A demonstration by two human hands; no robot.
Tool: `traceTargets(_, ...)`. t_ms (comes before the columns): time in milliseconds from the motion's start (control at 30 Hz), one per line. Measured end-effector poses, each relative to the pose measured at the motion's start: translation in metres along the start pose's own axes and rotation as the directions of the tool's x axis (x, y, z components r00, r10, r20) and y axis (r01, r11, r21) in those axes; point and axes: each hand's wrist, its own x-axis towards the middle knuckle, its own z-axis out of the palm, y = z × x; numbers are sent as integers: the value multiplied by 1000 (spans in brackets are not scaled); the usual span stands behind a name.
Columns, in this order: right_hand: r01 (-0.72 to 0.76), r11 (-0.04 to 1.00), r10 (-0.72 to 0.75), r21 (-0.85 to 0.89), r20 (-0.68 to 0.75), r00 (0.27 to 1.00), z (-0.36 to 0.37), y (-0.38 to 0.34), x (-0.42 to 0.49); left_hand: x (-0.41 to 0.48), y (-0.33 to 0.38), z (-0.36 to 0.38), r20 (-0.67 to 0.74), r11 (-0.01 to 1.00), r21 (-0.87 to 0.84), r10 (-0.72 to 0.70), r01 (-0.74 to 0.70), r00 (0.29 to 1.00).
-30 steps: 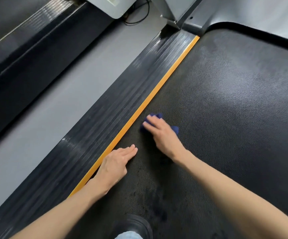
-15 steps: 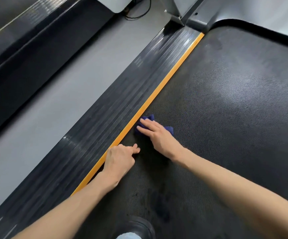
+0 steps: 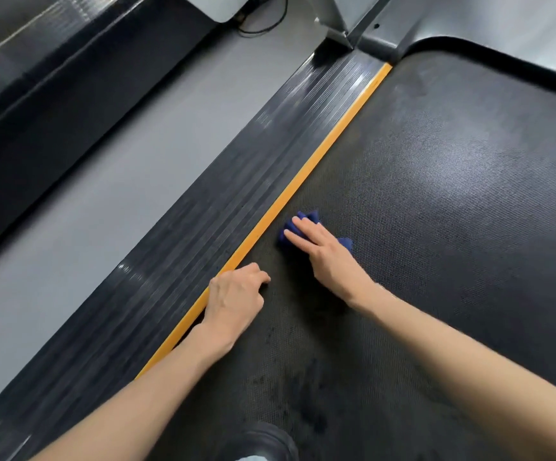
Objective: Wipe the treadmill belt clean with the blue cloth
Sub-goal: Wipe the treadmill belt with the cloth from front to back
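Observation:
The black textured treadmill belt [image 3: 436, 227] fills the right half of the head view. A small dark blue cloth [image 3: 306, 217] lies bunched on it, close to the yellow edge strip [image 3: 320, 154]. My right hand [image 3: 326, 257] presses down on the cloth with straight fingers and covers most of it. My left hand [image 3: 236, 294] rests on the belt just beside the strip, its fingers curled under into a fist that holds nothing. Dark smudges mark the belt near the bottom centre.
A ribbed black side rail [image 3: 236, 194] runs along the left of the yellow strip, with grey floor [image 3: 120, 181] beyond it. Another dark treadmill deck [image 3: 37, 94] lies at far left. A grey motor cover [image 3: 502, 21] and a black cable [image 3: 260, 24] are at the top. My shoe [image 3: 263, 440] is at the bottom edge.
My left hand's fingers went from lying flat to curled under. My right hand slid the cloth toward the yellow strip, then slightly away, staying pressed on it.

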Motion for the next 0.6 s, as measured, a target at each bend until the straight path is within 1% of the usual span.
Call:
traceTargets(33,52,998,-51,-34,21,998,-6,13,0,2,-1,3,-20,1000,7,29,-29,999)
traceTargets(67,32,998,-32,-49,11,999,-14,27,3,2,-3,6,-23,998,14,56,-56,998)
traceTargets(100,-66,997,65,-42,-25,998,-23,42,6,2,-3,8,-12,997,-1,76,-76,997)
traceTargets(133,-204,979,202,-19,-89,975,-34,59,8,0,-3,11,-6,995,-23,92,-92,996)
traceTargets(167,-336,942,334,21,-162,928,-45,76,8,-2,-3,12,-10,993,-38,108,-108,994)
traceTargets(233,-521,849,525,87,-245,815,-66,101,2,-4,-5,14,-25,988,-30,148,-149,989)
traceTargets(300,-623,772,631,124,-270,727,-70,104,-4,-4,-8,14,-9,985,-19,169,-169,986)
traceTargets(367,-646,749,655,146,-314,687,-56,81,-6,-9,-14,17,60,984,-10,177,-177,982)
traceTargets(400,-623,770,628,138,-337,701,-42,62,-8,-14,-16,19,101,983,-6,184,-185,978)
traceTargets(433,-576,805,586,145,-346,733,-25,42,-11,-18,-19,21,133,981,-4,192,-193,972)
traceTargets(467,-484,863,503,142,-335,797,-9,23,-15,-23,-20,23,156,980,-1,196,-198,968)
traceTargets(500,-378,918,398,122,-284,872,3,7,-22,-26,-21,25,168,980,5,195,-199,966)
traceTargets(533,-253,966,257,43,-213,943,9,3,-31,-28,-21,27,177,982,9,187,-191,966)
traceTargets(567,-148,989,147,6,-157,977,8,9,-38,-28,-21,29,185,983,9,177,-181,967)
traceTargets(600,-108,994,106,-11,-124,987,-3,26,-46,-28,-20,29,188,984,8,173,-177,967)
